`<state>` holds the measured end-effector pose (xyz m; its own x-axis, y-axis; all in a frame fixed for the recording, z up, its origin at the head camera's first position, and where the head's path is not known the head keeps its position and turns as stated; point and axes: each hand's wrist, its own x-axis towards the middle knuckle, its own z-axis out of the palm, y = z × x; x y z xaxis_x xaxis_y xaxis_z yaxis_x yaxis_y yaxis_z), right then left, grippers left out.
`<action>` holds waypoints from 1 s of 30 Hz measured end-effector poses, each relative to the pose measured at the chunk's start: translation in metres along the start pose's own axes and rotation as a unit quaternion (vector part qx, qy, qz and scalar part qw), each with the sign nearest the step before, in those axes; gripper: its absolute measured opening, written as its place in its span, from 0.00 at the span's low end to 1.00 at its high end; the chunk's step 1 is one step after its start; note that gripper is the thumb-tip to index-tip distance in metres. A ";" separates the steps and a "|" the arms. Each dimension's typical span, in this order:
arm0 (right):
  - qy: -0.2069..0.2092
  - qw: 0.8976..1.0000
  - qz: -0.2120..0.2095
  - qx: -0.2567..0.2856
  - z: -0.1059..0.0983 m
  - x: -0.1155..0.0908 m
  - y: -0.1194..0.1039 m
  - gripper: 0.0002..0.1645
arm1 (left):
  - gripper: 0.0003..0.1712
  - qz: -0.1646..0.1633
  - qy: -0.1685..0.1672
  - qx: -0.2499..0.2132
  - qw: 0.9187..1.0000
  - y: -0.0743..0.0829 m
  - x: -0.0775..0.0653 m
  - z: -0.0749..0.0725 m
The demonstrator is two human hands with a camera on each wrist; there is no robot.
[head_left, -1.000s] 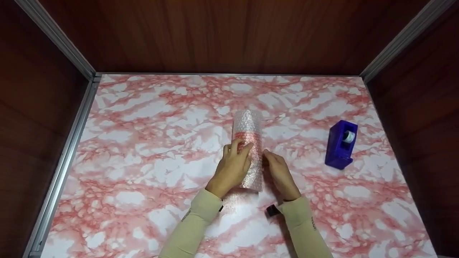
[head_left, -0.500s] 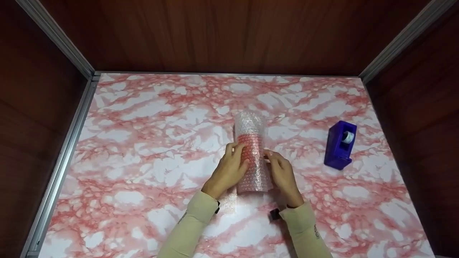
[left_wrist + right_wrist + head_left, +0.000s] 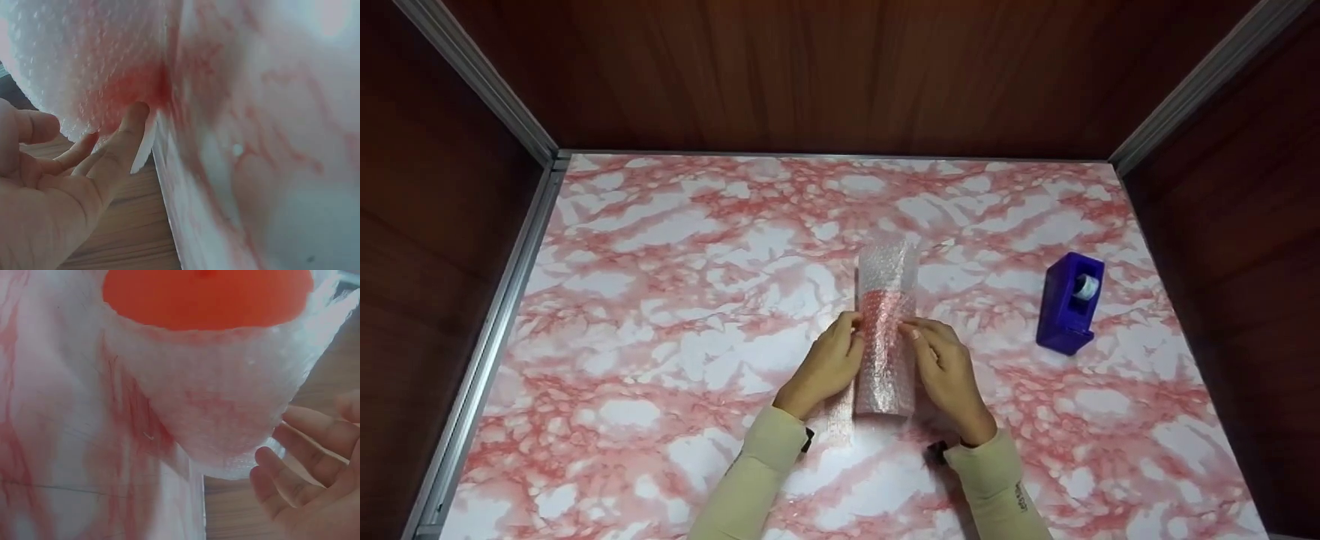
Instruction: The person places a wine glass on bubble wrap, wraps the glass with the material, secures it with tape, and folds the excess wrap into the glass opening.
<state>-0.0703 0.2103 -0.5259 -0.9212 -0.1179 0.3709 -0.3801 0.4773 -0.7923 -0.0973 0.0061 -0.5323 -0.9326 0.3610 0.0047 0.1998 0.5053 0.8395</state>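
Note:
A bubble-wrap roll (image 3: 886,375) lies lengthwise on the table between both hands, with a red-orange object showing through it. In the right wrist view this object (image 3: 208,301) shows a smooth, rounded red-orange end inside the bubble wrap (image 3: 219,399); its kind cannot be told. My left hand (image 3: 826,364) is at the roll's left side. Its extended fingers touch the bubble wrap (image 3: 84,62) low down, near the table. At the right side, my right hand (image 3: 949,364) touches the wrap with its fingertips, the fingers loosely bent.
A purple tape dispenser (image 3: 1061,307) with a roll of clear tape stands to the right on the red-and-white marbled table (image 3: 660,450). A flat strip of bubble wrap (image 3: 840,420) sticks out beneath the roll's left side. Dark wooden panels (image 3: 840,75) enclose the back and sides.
The wrapped roll has shifted slightly right and toward me. My left hand has slid from its top to its left side. My right fingertips have come onto its right side.

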 end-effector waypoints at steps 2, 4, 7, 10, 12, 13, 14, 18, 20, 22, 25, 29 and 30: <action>-0.001 1.000 -0.021 -0.014 0.001 0.000 -0.001 0.15 | 0.20 -0.004 -0.010 -0.011 1.000 -0.001 -0.002 0.000; 0.000 0.999 -0.042 -0.027 0.002 0.000 -0.002 0.14 | 0.20 -0.003 -0.017 -0.019 1.000 -0.003 -0.003 0.000; -0.005 0.997 -0.070 -0.042 0.003 0.000 -0.003 0.12 | 0.19 -0.006 -0.025 -0.026 0.999 -0.005 -0.005 0.000; -0.016 0.994 -0.089 -0.059 0.005 0.000 -0.004 0.12 | 0.18 -0.004 -0.025 -0.022 0.999 -0.007 -0.006 0.000; -0.023 0.992 -0.102 -0.073 0.006 0.000 -0.005 0.12 | 0.17 -0.004 -0.020 -0.014 1.000 -0.008 -0.007 -0.002; -0.024 0.991 -0.110 -0.078 0.006 0.001 -0.005 0.11 | 0.17 -0.003 -0.015 -0.006 1.000 -0.009 -0.007 -0.002; -0.025 0.989 -0.119 -0.085 0.007 0.002 -0.006 0.11 | 0.17 -0.001 -0.009 0.000 1.000 -0.009 -0.007 -0.004; -0.028 0.982 -0.144 -0.118 0.010 0.005 -0.008 0.10 | 0.20 0.000 0.019 0.031 0.999 -0.008 -0.006 -0.008; -0.031 0.979 -0.150 -0.135 0.012 0.006 -0.009 0.10 | 0.22 0.008 0.039 0.034 0.999 -0.006 -0.005 -0.010; -0.033 0.977 -0.155 -0.144 0.013 0.007 -0.009 0.10 | 0.23 0.026 0.058 0.031 0.998 -0.004 -0.003 -0.013; -0.035 0.977 -0.154 -0.145 0.014 0.007 -0.009 0.10 | 0.26 0.082 0.065 0.028 0.994 -0.002 0.002 -0.017; -0.040 0.979 -0.146 -0.135 0.013 0.008 -0.009 0.10 | 0.29 0.146 0.023 0.052 0.988 -0.001 0.010 -0.023; -0.042 0.980 -0.143 -0.132 0.013 0.008 -0.009 0.11 | 0.30 0.150 0.010 0.062 0.987 -0.001 0.011 -0.025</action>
<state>-0.0755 0.1938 -0.5217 -0.7878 -0.3459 0.5097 -0.5992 0.6220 -0.5041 -0.1152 -0.0099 -0.5202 -0.8319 0.4934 0.2542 0.5013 0.4715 0.7255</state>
